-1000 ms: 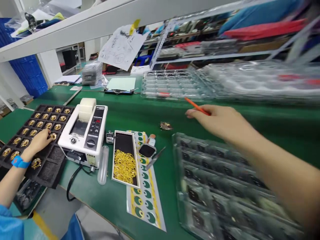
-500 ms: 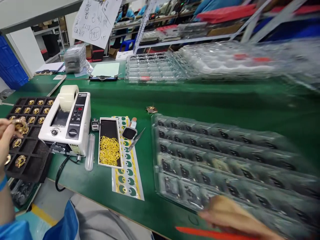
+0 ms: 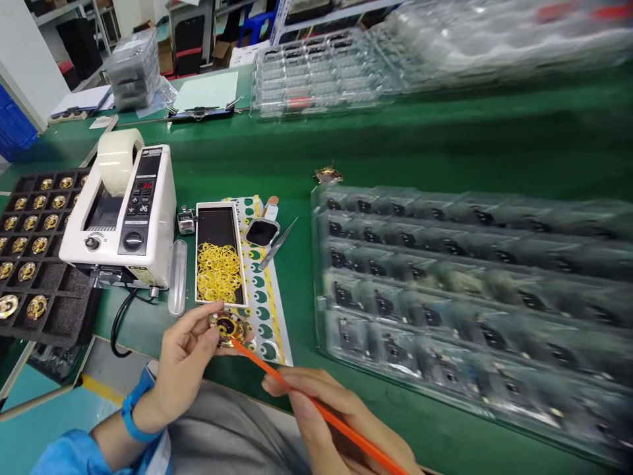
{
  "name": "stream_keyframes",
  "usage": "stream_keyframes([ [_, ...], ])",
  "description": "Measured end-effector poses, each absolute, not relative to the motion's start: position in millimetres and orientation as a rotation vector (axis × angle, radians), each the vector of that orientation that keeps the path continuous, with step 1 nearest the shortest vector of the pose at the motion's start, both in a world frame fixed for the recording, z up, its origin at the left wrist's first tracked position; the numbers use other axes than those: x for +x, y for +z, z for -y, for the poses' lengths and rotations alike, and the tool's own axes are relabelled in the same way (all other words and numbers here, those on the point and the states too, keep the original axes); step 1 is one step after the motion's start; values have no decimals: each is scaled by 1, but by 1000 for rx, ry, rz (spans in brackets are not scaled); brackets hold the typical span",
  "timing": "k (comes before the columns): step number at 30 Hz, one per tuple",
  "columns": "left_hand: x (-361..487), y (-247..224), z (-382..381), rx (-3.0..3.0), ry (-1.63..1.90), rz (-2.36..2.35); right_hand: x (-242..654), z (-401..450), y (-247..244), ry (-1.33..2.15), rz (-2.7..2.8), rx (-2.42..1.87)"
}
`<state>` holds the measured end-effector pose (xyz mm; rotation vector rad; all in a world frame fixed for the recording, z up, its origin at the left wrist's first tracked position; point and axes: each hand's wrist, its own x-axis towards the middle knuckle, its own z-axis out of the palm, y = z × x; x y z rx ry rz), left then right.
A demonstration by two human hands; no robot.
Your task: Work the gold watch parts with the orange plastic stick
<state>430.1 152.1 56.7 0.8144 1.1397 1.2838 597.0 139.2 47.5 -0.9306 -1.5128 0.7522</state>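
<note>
My left hand (image 3: 185,356) holds a round gold part (image 3: 228,327) with a dark centre by its edge, just below the white-rimmed box (image 3: 242,264) of yellow rings (image 3: 219,274). Between the fingers of my right hand (image 3: 326,402) is a long orange stick (image 3: 316,406), its tip at the gold part's face. Under and behind the gold part lies a sheet with yellow and green ring shapes (image 3: 271,330). Tweezers (image 3: 279,244) and a square watch (image 3: 262,232) rest on its upper end.
A white tape dispenser (image 3: 148,218) stands at the left, beside a black foam tray (image 3: 74,297) of gold parts. A large clear tray (image 3: 320,316) of dark parts fills the right. Another gold part (image 3: 328,175) lies behind it. Clear trays (image 3: 316,72) sit at the back.
My left hand has come from the foam tray to the front middle with the gold part. My right hand has moved left and up, bringing the orange stick to it. The view has tilted down.
</note>
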Motion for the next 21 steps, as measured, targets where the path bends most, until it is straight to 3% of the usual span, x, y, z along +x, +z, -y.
stream_keyframes([
  [11, 421, 60, -145, 901, 1220, -1097, 606, -160, 46, 961, 1608, -693],
  [18, 424, 66, -146, 767, 1170, -1059, 627, -163, 40, 470, 2153, -448],
  [21, 428, 66, -148, 722, 1190, -1060, 628, -159, 42, 456, 2145, -485],
])
